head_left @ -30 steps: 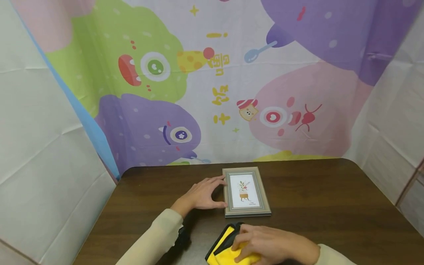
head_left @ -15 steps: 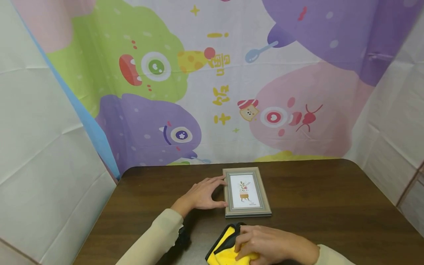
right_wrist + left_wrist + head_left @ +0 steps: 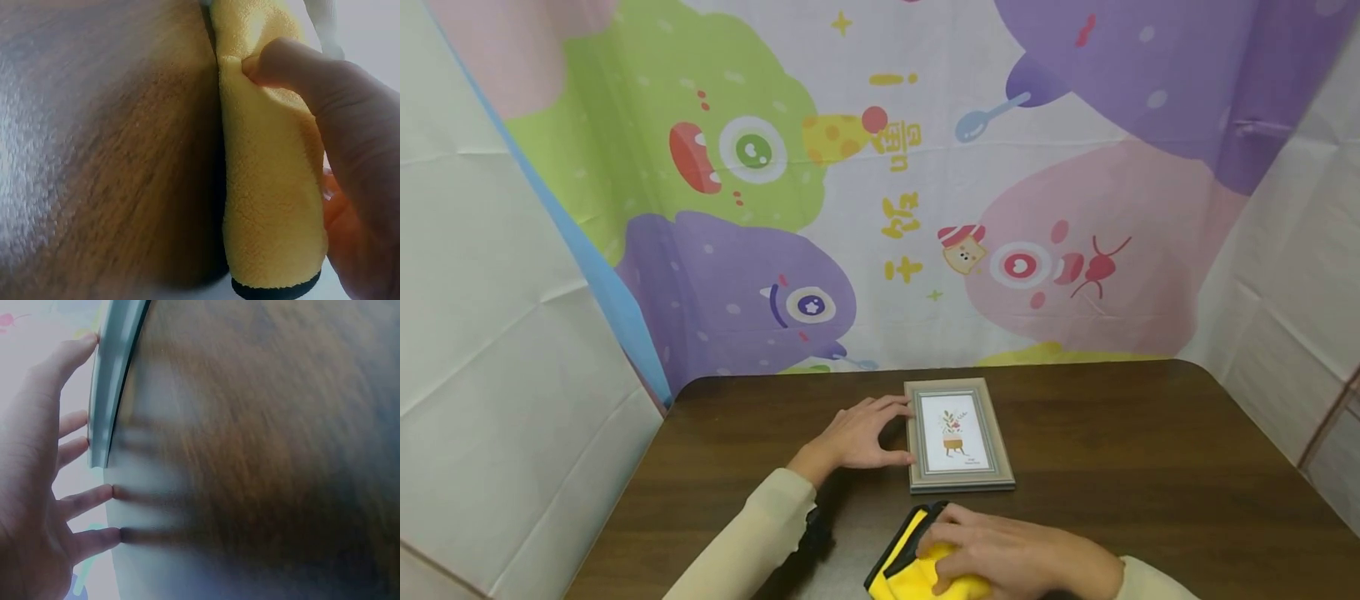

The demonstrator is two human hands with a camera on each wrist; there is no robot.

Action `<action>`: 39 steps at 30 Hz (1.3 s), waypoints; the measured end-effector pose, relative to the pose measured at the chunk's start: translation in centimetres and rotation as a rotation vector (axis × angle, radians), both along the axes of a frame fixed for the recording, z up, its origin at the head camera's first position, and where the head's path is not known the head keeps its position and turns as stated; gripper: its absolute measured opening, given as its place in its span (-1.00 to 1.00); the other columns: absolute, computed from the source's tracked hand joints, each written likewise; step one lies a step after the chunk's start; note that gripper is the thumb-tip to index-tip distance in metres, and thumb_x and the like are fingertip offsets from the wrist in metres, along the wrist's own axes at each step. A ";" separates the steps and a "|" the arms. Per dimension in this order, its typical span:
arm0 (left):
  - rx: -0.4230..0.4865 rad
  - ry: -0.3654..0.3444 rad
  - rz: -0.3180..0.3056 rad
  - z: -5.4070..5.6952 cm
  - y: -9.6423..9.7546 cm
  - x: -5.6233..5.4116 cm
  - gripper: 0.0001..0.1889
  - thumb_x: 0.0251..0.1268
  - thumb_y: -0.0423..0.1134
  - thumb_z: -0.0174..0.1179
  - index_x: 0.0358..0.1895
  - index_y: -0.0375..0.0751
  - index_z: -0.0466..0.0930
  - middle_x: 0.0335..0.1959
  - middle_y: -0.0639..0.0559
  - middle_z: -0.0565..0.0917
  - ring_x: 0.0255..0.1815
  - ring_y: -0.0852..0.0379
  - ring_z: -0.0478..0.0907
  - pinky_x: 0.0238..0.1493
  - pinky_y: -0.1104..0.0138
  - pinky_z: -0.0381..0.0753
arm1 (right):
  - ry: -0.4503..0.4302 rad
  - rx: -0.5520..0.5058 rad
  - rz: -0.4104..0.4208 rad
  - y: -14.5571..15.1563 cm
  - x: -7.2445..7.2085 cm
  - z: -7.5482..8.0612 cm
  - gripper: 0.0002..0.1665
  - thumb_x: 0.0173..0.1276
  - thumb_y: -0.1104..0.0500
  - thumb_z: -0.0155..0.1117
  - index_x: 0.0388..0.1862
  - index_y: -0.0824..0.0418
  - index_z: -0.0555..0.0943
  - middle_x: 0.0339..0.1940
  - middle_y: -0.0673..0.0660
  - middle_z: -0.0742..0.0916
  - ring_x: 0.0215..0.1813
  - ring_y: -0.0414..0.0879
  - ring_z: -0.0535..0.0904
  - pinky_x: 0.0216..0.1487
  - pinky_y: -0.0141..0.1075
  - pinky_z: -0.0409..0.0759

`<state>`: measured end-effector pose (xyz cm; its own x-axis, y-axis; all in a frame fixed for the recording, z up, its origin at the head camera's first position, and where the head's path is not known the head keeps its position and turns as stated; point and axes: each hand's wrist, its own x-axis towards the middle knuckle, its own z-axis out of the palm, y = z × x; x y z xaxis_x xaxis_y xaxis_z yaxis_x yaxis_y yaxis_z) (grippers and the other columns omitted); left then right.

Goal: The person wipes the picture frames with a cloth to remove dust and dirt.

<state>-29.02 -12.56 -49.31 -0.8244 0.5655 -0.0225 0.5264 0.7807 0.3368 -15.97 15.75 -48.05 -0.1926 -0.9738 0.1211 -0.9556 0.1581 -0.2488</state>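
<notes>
A silver-beige picture frame (image 3: 998, 454) lies flat on the table, holding a print of a potted plant. My left hand (image 3: 857, 437) is at its left side, thumb and fingers spread and fairly straight. In the left wrist view the thumb tip and two fingers meet the frame (image 3: 114, 387), while two other fingertips reach down by the table beyond its corner. Nearer to me, my right hand (image 3: 1003, 550) grips a folded yellow cloth (image 3: 901, 579) with black edging. The right wrist view shows the thumb pressing into the plush cloth (image 3: 272, 187); the other fingers are mostly hidden behind it.
The dark wooden table (image 3: 1120, 450) has rounded far corners. Behind it hangs a curtain (image 3: 917, 317) printed with cartoon monsters, and pale panels (image 3: 512, 375) stand at both sides. Something small and black (image 3: 815, 537) shows by the left sleeve.
The right hand's fingers have spread and shifted slightly left over the yellow cloth, whose near folds have changed a little. The left hand and picture frame have stayed almost still.
</notes>
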 end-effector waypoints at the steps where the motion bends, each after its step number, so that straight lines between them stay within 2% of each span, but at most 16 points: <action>1: 0.000 0.000 0.000 0.0 0.0 0.0 -0.15 0.35 0.51 0.35 0.63 0.28 0.52 0.83 0.19 0.36 0.74 -0.18 0.44 0.45 -0.41 0.58 | 0.005 -0.007 0.004 0.0 0.0 0.0 -0.78 0.72 -0.05 0.36 0.18 -0.12 0.84 0.44 -0.06 0.74 0.36 -0.18 0.54 0.35 -0.39 0.65; 3: 0.002 -0.001 0.000 0.0 0.0 -0.1 -0.15 0.35 0.50 0.36 0.64 0.27 0.52 0.83 0.18 0.36 0.74 -0.18 0.44 0.46 -0.42 0.58 | 0.005 -0.017 0.009 -0.1 0.0 0.0 -0.81 0.65 0.03 0.46 0.15 -0.10 0.84 0.42 -0.05 0.75 0.33 -0.19 0.55 0.33 -0.43 0.64; 6: 0.002 -0.009 0.000 0.1 0.0 -0.1 -0.15 0.35 0.49 0.36 0.64 0.26 0.51 0.83 0.17 0.35 0.75 -0.19 0.43 0.48 -0.44 0.55 | -0.042 -0.015 0.006 -0.3 -0.2 0.1 -0.74 0.52 0.14 0.56 0.14 -0.05 0.85 0.34 -0.07 0.80 0.23 -0.27 0.57 0.25 -0.54 0.59; 11: 0.008 -0.015 -0.001 0.1 0.1 -0.1 -0.15 0.36 0.49 0.36 0.64 0.25 0.51 0.83 0.15 0.36 0.75 -0.20 0.42 0.49 -0.45 0.54 | -0.095 -0.026 -0.002 -0.5 -0.4 0.2 -0.62 0.36 0.26 0.58 0.14 0.02 0.85 0.23 -0.08 0.86 0.10 -0.34 0.57 0.12 -0.66 0.48; 17: 0.002 -0.013 0.006 0.0 0.0 -0.1 -0.15 0.36 0.49 0.36 0.64 0.26 0.51 0.83 0.17 0.35 0.76 -0.18 0.42 0.50 -0.43 0.55 | -0.113 -0.060 -0.004 -0.5 -0.4 0.1 -0.62 0.30 0.25 0.59 0.10 0.03 0.84 0.09 -0.09 0.87 -0.02 -0.40 0.49 0.05 -0.69 0.42; 21: 0.008 -0.013 0.002 0.1 0.0 0.0 -0.15 0.36 0.48 0.36 0.63 0.25 0.52 0.83 0.15 0.36 0.75 -0.22 0.42 0.50 -0.46 0.54 | -0.117 -0.105 -0.003 -0.3 -0.5 0.3 -0.59 0.23 0.27 0.61 0.07 0.04 0.83 0.01 -0.09 0.87 -0.05 -0.43 0.51 0.05 -0.70 0.45; 29: 0.009 -0.015 0.005 0.1 0.2 0.0 -0.15 0.35 0.49 0.35 0.63 0.25 0.52 0.83 0.14 0.37 0.74 -0.24 0.43 0.52 -0.48 0.52 | -0.038 -0.220 0.005 0.9 -1.0 1.7 -0.51 0.01 0.32 0.67 -0.04 0.02 0.80 -0.12 -0.11 0.83 -0.10 -0.44 0.58 0.04 -0.74 0.47; 34: 0.005 -0.013 0.005 0.1 0.2 0.0 -0.15 0.35 0.48 0.35 0.63 0.25 0.52 0.83 0.15 0.37 0.74 -0.24 0.44 0.50 -0.47 0.53 | -0.042 -0.287 -0.009 2.1 -1.4 2.5 -0.46 -0.07 0.38 0.66 -0.06 0.02 0.81 -0.17 -0.11 0.83 -0.13 -0.44 0.58 -0.03 -0.74 0.48; 39: 0.003 -0.009 0.000 -0.1 0.0 0.0 -0.16 0.35 0.48 0.35 0.63 0.26 0.52 0.83 0.16 0.36 0.74 -0.25 0.44 0.49 -0.47 0.55 | -0.072 -0.339 -0.051 3.5 -1.8 3.1 -0.44 -0.06 0.42 0.62 -0.04 0.03 0.82 -0.13 -0.07 0.86 -0.11 -0.45 0.62 -0.08 -0.71 0.56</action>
